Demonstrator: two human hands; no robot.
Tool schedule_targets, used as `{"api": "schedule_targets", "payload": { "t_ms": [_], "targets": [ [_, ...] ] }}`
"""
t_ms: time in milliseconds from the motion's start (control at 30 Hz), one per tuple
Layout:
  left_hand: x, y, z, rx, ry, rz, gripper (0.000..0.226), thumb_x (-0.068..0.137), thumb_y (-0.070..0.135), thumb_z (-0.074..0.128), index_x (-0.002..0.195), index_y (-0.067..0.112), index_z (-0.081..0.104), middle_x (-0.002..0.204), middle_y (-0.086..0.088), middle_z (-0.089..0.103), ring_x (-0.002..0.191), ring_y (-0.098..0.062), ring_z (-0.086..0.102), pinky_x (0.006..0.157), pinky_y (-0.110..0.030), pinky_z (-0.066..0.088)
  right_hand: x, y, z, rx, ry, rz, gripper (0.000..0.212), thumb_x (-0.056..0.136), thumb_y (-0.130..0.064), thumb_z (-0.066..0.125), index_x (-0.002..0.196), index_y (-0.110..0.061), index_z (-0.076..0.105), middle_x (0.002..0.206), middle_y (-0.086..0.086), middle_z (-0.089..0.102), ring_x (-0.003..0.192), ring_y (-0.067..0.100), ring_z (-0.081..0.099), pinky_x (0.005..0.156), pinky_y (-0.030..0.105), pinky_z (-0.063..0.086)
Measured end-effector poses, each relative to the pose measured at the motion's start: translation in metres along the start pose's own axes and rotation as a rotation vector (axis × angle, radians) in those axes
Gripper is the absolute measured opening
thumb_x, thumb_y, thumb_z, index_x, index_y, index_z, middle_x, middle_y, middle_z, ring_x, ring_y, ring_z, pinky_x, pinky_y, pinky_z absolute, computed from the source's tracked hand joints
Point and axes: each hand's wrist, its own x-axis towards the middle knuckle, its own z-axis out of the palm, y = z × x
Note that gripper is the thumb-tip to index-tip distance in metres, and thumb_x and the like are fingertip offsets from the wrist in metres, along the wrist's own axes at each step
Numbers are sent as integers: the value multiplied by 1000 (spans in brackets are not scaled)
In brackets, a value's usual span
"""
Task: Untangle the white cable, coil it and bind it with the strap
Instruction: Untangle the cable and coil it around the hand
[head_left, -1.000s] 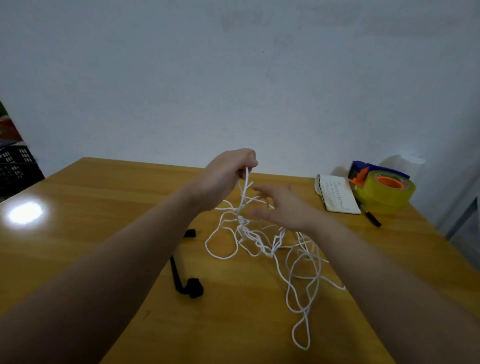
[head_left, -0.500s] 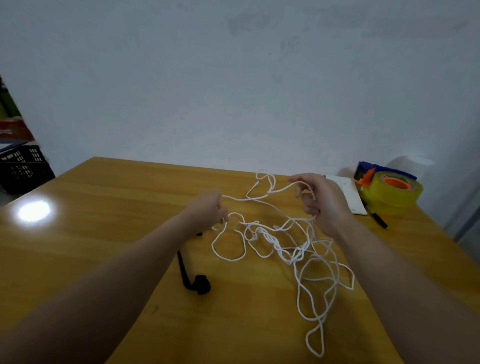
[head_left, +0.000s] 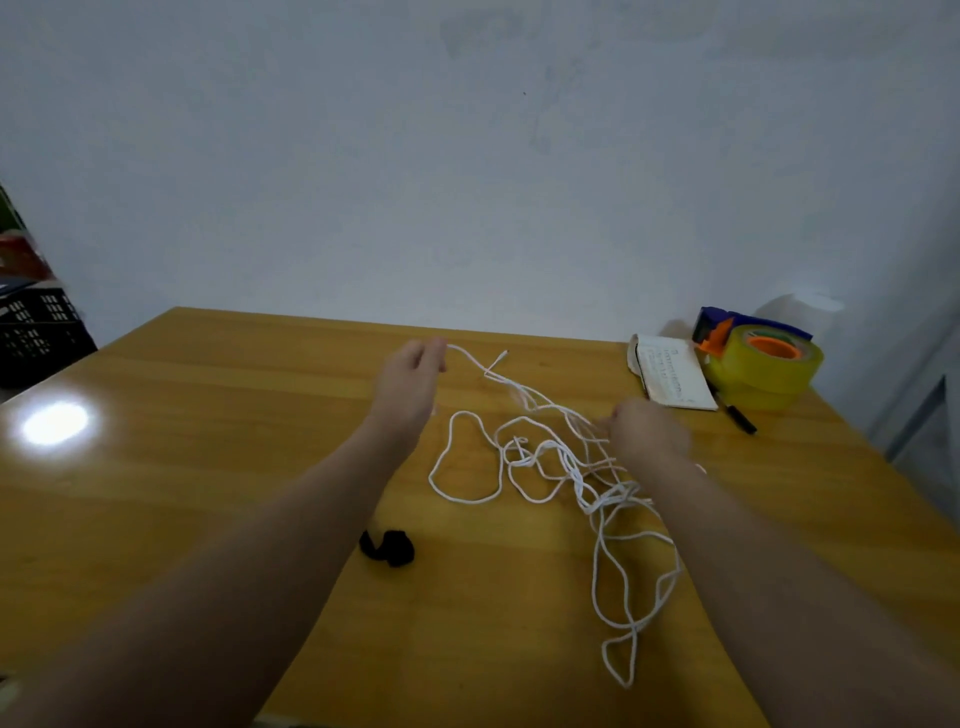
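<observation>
The white cable (head_left: 566, 470) lies in a loose tangle on the wooden table (head_left: 208, 441), with one long loop trailing toward the near edge. My left hand (head_left: 410, 382) is raised over the far middle of the table and pinches a strand of the cable between its fingertips. From there the strand runs right and down to my right hand (head_left: 641, 431), which is closed on several strands just above the tangle. The black strap (head_left: 389, 545) lies on the table beside my left forearm, which hides part of it.
At the far right of the table stand a yellow tape roll in a blue and orange dispenser (head_left: 761, 358), a small white booklet (head_left: 670, 376) and a black pen (head_left: 740, 418). A black crate (head_left: 36, 332) sits beyond the table's left edge. A wall is behind.
My left hand has moved away from me and up with a strand. My right hand has dropped lower and nearer the tangle, pulling the strand straighter between the hands.
</observation>
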Motion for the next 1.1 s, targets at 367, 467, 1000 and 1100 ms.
{"api": "schedule_targets", "payload": {
  "t_ms": [367,467,1000,1100],
  "targets": [
    [-6,50,8,-655,-605,-172,29,100,20,35,80,9,52,56,4,37,47,-8,33,48,-21,24,-53,-68,-60,973,-117,-780,28,92,-40,47,109,-18,54,87,7,63,75,10,62,73,30,50],
    [-4,41,-2,-582,-558,-158,35,98,31,40,70,12,49,49,6,32,43,-9,32,47,-20,28,-45,-72,-64,938,28,-747,14,94,-23,52,89,-11,58,67,4,53,52,6,48,54,23,42],
    [-4,67,-10,-901,-515,-80,30,99,24,35,93,7,59,103,-6,69,90,-14,67,75,-25,55,-16,-53,-27,292,-83,-653,47,97,-47,31,60,-20,45,62,-1,51,63,20,49,65,36,40],
    [12,56,-18,-851,-369,-101,32,101,24,34,103,4,60,124,-12,60,124,-23,53,104,-33,43,-18,-49,-19,297,-132,-756,38,98,-37,35,77,-10,52,74,9,58,72,26,54,69,40,43]
  ]
}}
